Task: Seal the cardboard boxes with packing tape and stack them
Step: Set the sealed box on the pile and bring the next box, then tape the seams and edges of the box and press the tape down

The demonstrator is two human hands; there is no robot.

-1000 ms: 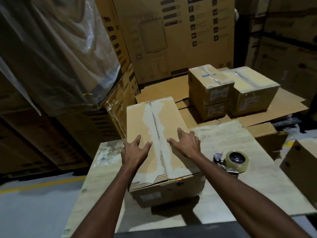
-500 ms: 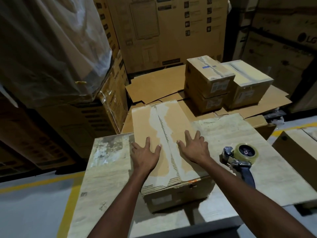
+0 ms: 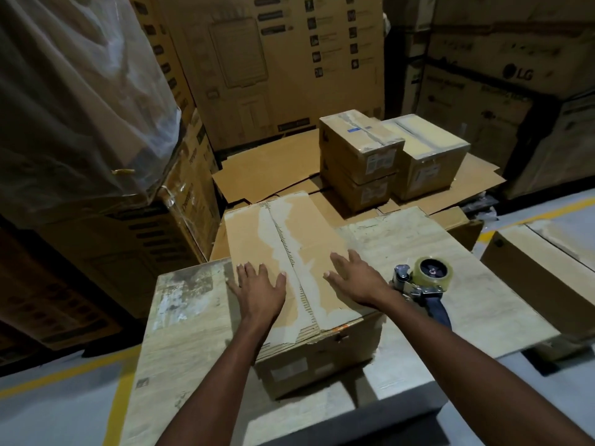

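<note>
Flaps are the weak point: the left grip [image 3: 260, 291] and the right grip [image 3: 357, 281], both spread flat with fingers straight, press on top of the cardboard box [image 3: 251, 233] on either side of its centre seam [image 3: 286, 252], pinching nothing. The box lies under both grips on the tabletop [image 3: 483, 300], and its far end, beyond the fingertips, appears to overhang the edge. The tape dispenser [image 3: 425, 281] sits just outside the right grip, untouched. If that grip lifts to fetch it, the flap beneath could spring up and open the seam. Pale torn patches along the seam look like stripped paper, so fresh tape may bond poorly there. Hard downward pressure near the overhang might also tip or slide the box. Well beyond the grips, two stacked boxes [image 3: 360, 146] stand touching a third [image 3: 428, 156]. Their white labels are too small to read, as is the label on the near face of the pressed box. The only legible writing is "LG" on a dark carton [image 3: 518, 72] far off past the right grip.
</note>
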